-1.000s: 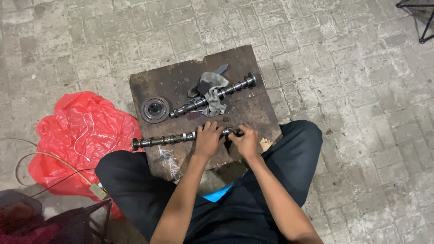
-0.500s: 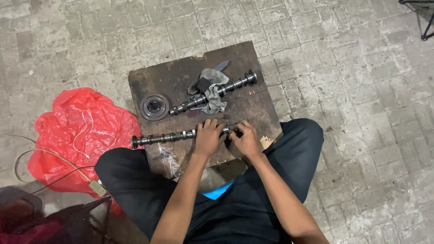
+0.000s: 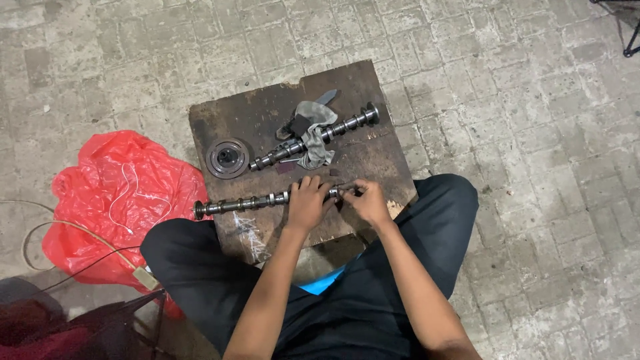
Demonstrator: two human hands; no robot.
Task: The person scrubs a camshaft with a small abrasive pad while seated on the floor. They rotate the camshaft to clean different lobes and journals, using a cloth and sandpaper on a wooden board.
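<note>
Clearly both hands, left hand (image 3: 308,202) and right hand (image 3: 365,202), close their fingers round the camshaft (image 3: 247,203): heavy, stiff, probably oily, best gripped between lobes.

Two camshafts (image 3: 243,203) (image 3: 347,125) — one pulley (image 3: 227,157)

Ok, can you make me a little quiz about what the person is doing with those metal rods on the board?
1. True or false: both hands are on the near camshaft.
2. What lies draped over the far camshaft? A) a grey rag B) a red bag C) a white cable
3. What round part sits on the wooden board, left of the far camshaft?

Key:
1. True: the left hand grips it and the right hand works at its end.
2. A, the grey rag.
3. The dark pulley-like disc.
</note>
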